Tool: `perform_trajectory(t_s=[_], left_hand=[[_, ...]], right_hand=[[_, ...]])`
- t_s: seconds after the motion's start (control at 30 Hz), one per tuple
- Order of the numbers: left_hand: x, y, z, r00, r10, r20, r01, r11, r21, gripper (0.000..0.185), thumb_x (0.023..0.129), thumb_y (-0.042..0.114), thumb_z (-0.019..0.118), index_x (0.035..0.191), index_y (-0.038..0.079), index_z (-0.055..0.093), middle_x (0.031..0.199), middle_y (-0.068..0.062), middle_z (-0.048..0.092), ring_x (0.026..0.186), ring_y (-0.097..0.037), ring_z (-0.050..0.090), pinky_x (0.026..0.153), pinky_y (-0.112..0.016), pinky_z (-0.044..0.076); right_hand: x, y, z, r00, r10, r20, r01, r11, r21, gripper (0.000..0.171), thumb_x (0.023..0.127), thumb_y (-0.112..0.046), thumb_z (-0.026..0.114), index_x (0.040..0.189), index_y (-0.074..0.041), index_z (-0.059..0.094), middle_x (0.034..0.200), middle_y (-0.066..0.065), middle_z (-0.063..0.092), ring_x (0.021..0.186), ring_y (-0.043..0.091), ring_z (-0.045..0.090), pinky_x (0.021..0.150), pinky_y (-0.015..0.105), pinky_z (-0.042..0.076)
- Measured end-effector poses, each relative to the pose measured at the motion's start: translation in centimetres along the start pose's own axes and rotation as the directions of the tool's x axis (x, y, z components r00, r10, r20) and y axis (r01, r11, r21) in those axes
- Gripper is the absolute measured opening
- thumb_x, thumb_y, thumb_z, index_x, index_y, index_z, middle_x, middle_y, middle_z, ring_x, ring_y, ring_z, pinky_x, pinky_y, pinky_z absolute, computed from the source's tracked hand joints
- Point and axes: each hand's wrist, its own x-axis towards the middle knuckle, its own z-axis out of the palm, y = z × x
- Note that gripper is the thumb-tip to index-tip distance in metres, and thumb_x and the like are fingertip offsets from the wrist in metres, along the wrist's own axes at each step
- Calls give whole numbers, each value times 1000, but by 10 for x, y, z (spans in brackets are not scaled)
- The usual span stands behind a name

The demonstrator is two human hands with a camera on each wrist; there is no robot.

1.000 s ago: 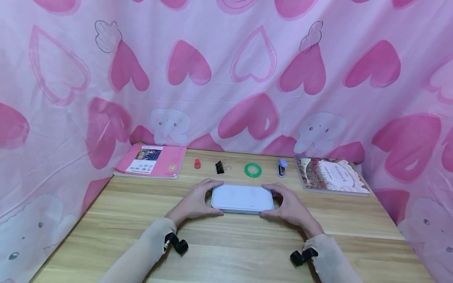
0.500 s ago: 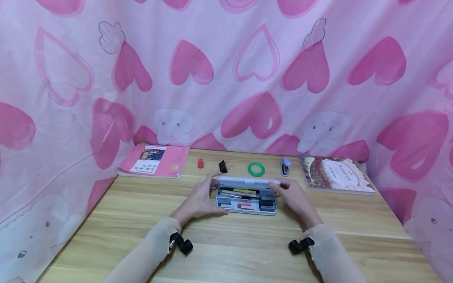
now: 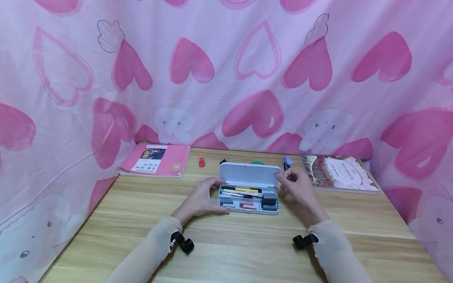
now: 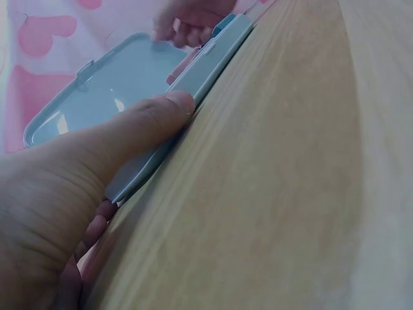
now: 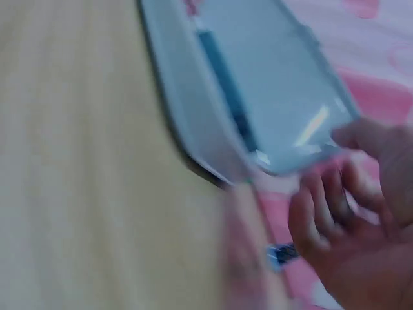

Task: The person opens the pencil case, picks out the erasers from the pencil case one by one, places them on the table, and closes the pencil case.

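Note:
A white pencil case [image 3: 247,211] lies on the wooden table with its lid [image 3: 249,175] raised and leaning back. Inside are pens and pencils [image 3: 244,190], pink block pieces [image 3: 247,204] and dark blocks [image 3: 269,201]. My left hand [image 3: 202,199] grips the case's left end; its thumb [image 4: 155,116] lies along the front wall in the left wrist view, other fingers round the end. At the lid's right edge is my right hand [image 3: 300,189], its thumb tip on the lid [image 5: 271,77] and its other fingers curled behind the edge in the right wrist view.
Behind the lid, a black binder clip [image 3: 223,161] and a green tape ring [image 3: 257,162] are partly hidden. A red object [image 3: 201,162] and a purple-topped mini stapler [image 3: 287,161] flank them. Books lie at back left [image 3: 173,159] and back right [image 3: 339,173]. Heart-patterned cloth [image 3: 253,114] surrounds the table.
The pencil case was closed; its lid has swung up and back, baring the contents. My right hand has risen with the lid, while my left hand stays on the case's left end.

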Motion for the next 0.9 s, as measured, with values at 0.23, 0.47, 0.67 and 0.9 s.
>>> perform_trajectory(t_s=[0.23, 0.47, 0.67, 0.9], left_hand=[[0, -1, 0, 1000, 14, -9, -14, 1000, 12, 100, 62, 61, 107, 146, 21, 69, 150, -1, 67, 135, -22, 62, 120, -48, 52], [1, 0, 1, 1000, 15, 5, -15, 1000, 9, 100, 63, 63, 106, 145, 19, 69, 149, -2, 67, 134, -22, 63, 118, -47, 54], [1, -1, 2, 1000, 9, 6, -9, 1000, 2, 101, 63, 63, 106, 146, 20, 68, 147, -1, 67, 134, -22, 63, 118, -47, 54], [2, -2, 1, 1000, 7, 11, -8, 1000, 18, 100, 64, 66, 104, 146, 21, 68, 147, 0, 67, 132, -20, 62, 117, -46, 54]], right_hand=[[-6, -21, -8, 900, -228, 372, 349, 888, -299, 22, 101, -5, 81, 120, -15, 84, 114, 1, 80, 102, 21, 69, 90, 36, 63], [-8, -29, 2, 836, -208, 508, 426, 829, -363, 37, 102, 6, 73, 129, -17, 84, 124, 2, 79, 98, 16, 63, 83, 29, 58], [-8, -28, 2, 851, -246, 465, 427, 838, -338, 31, 100, 7, 76, 121, -14, 85, 114, -2, 80, 98, 14, 65, 88, 33, 62], [-6, -28, 4, 883, -220, 415, 380, 855, -354, 25, 101, 2, 78, 120, -13, 86, 113, -1, 80, 98, 14, 68, 91, 40, 66]])
